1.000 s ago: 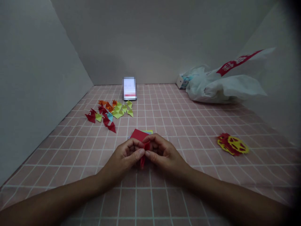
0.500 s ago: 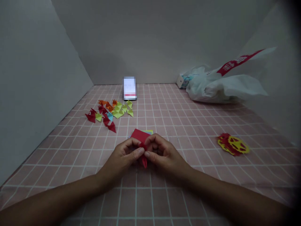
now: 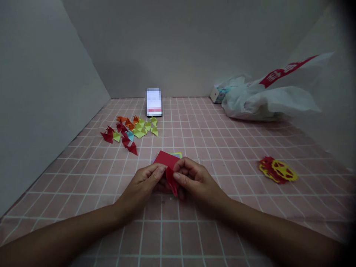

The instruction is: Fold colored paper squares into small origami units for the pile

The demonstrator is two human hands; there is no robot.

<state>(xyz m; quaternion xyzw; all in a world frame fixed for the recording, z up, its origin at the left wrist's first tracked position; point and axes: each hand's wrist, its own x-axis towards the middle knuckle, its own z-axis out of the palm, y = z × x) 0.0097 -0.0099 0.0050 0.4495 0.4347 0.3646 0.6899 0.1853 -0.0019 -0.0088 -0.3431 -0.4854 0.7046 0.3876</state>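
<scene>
A small folded piece of red paper [image 3: 171,181] is held between my two hands, its narrow tip pointing down toward me. My left hand [image 3: 148,180] pinches it from the left, thumb on top. From the right, my right hand [image 3: 191,178] grips its edge between thumb and curled fingers. Just beyond my fingers lies a stack of square paper [image 3: 167,158] with a red sheet on top and yellow and blue edges showing. Farther back on the left, several small folded paper figures [image 3: 139,130] in red, orange, yellow-green and light blue sit in a cluster.
A lit phone [image 3: 154,102] stands upright near the back wall. At the back right are a white plastic bag [image 3: 256,104] and a small box [image 3: 217,94]. Red and yellow cut-out shapes [image 3: 285,171] lie on the right of the checked pink cloth [image 3: 222,148].
My left thumb has moved up and away from my right thumb. The folded red paper has turned and now shows more of its length between my hands.
</scene>
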